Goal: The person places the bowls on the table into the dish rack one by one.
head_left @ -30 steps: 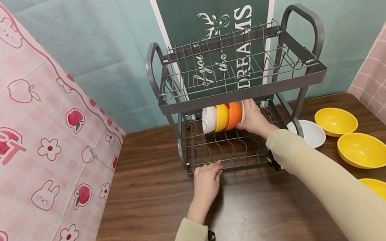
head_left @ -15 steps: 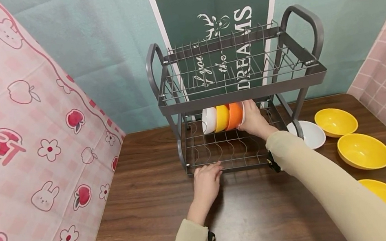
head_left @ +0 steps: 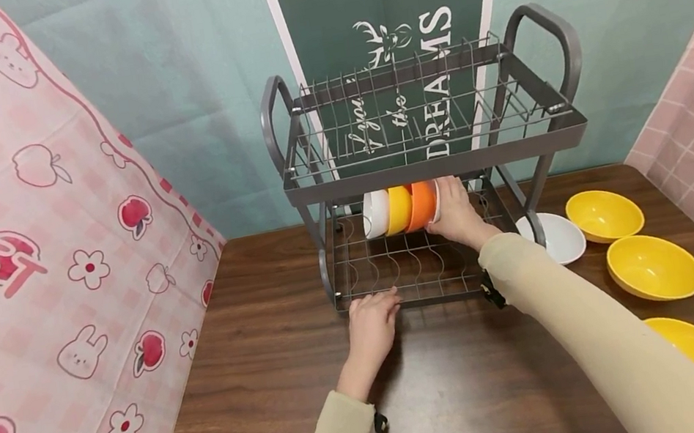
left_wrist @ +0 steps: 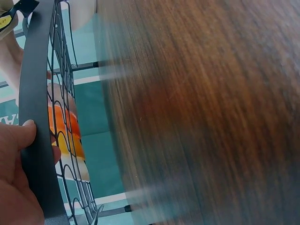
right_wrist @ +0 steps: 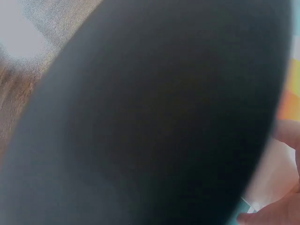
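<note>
A dark grey two-tier dish rack (head_left: pixel 440 168) stands against the back wall. On its lower tier, a white bowl (head_left: pixel 376 214), a yellow bowl (head_left: pixel 399 211) and an orange bowl (head_left: pixel 421 207) stand tilted on their sides in a row. My right hand (head_left: pixel 460 215) reaches under the upper tier and holds another white bowl (right_wrist: pixel 276 173) at the right end of this row. Its thumb and a finger show around that bowl in the right wrist view, which a dark shape mostly blocks. My left hand (head_left: pixel 372 327) grips the lower tier's front rail (left_wrist: pixel 35 108), thumb on one side, fingertips behind.
Right of the rack, a white bowl (head_left: pixel 557 240) sits on the wooden table (head_left: pixel 263 376), partly behind the rack's leg. Several yellow bowls (head_left: pixel 655 268) lie near the table's right side. Patterned cloths (head_left: pixel 86 209) hang at the left, back and right.
</note>
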Demonstrator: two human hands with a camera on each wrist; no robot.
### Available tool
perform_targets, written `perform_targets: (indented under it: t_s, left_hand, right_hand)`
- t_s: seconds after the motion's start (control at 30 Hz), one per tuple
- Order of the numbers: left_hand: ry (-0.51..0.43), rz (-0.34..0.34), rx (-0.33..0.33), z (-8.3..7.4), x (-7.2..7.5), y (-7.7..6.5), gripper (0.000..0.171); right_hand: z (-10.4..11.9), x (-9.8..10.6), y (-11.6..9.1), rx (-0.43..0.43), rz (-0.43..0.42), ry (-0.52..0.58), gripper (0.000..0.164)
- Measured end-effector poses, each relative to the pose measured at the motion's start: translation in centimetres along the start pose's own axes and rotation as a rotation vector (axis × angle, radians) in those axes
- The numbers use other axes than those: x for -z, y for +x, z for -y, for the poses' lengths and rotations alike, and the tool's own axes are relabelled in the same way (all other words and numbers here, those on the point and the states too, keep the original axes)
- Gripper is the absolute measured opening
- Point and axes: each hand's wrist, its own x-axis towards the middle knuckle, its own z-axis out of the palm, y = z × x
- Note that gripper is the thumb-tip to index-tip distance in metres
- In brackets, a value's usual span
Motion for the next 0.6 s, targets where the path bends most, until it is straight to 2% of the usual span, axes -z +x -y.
perform_targets:
  t_s: [0.13,0.43,0.6]
  left_hand:
    - [-0.002,0.005,0.007,0.0,0.0,0.0,0.008]
    - [0.004,0.002,0.009,0.0,0.0,0.0,0.008]
    - [0.006,-0.006,0.001,-0.1,-0.1,0.1,0.009]
  right_hand:
    - [0.0,0.1,-0.1,-0.005,0.009,-0.030,0.100]
    - [0.9,0.4,-1.1,-0.071,0.053,0.007,0.104]
    - [1.3,0.8,-1.9,-0.041,0.056,-0.021,0.106]
